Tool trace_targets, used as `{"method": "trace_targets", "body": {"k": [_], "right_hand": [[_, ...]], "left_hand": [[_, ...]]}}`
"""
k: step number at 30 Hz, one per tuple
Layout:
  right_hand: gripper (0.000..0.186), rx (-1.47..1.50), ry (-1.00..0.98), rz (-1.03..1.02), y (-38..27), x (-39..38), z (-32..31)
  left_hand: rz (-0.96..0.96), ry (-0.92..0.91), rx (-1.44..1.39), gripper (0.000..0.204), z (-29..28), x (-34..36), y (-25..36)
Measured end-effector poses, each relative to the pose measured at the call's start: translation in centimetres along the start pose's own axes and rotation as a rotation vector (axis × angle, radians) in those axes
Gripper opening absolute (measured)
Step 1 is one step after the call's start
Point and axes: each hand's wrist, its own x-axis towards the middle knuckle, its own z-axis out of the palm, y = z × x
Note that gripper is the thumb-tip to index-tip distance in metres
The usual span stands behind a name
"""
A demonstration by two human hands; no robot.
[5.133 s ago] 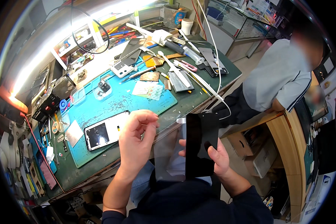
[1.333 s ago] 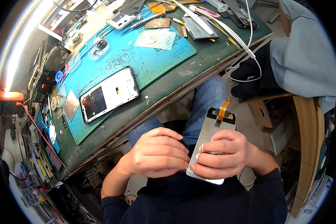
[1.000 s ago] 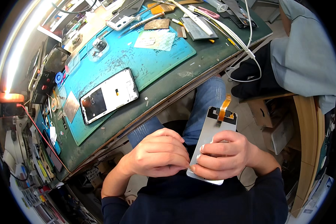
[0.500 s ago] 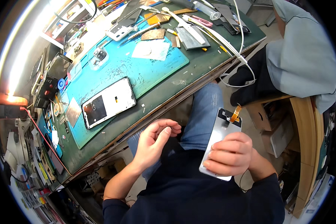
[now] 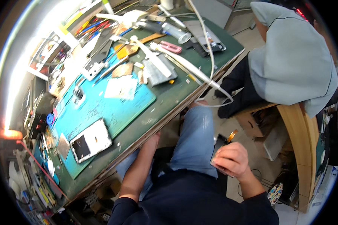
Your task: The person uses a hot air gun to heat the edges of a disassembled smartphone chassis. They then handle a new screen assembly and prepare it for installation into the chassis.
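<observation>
A flat dark phone display panel with an orange flex strip (image 5: pixel 222 147) is gripped edge-on in the right hand (image 5: pixel 232 160) beside the thigh, its long axis toward one o'clock, while the left hand (image 5: pixel 153 141), its grip unreadable, is tucked under the green workbench edge (image 5: pixel 165 112) at nine o'clock.

Your right hand (image 5: pixel 232 160) is wrapped around a phone screen panel (image 5: pixel 218 147), a thin dark rectangular slab held low beside your right thigh, off the surface's edge. Your fingers cover most of it, so only the upper end and part of one long edge show. It stands tilted, its top end pointing up and away from you. A short orange flex ribbon (image 5: pixel 233 135) sticks out from that top end, angled to the right.
</observation>
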Motion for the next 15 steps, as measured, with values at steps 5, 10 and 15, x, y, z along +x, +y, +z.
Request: {"method": "trace_targets", "body": {"k": [5, 10, 15], "right_hand": [[0.02, 0.041, -0.088, 0.161, 1.8, -2.1, -1.6], [0.022, 0.071, -0.059, 0.367, 2.5, -1.7, -2.4], [0.024, 0.002, -0.033, 0.463, 3.0, -2.5, -3.4]], "left_hand": [[0.034, -0.053, -0.052, 0.022, 8.7, 8.0, 0.6], [-0.016, -0.123, -0.043, 0.021, 17.5, 13.8, -1.1], [-0.017, -0.089, -0.026, 0.021, 20.0, 16.1, -1.3]]}}
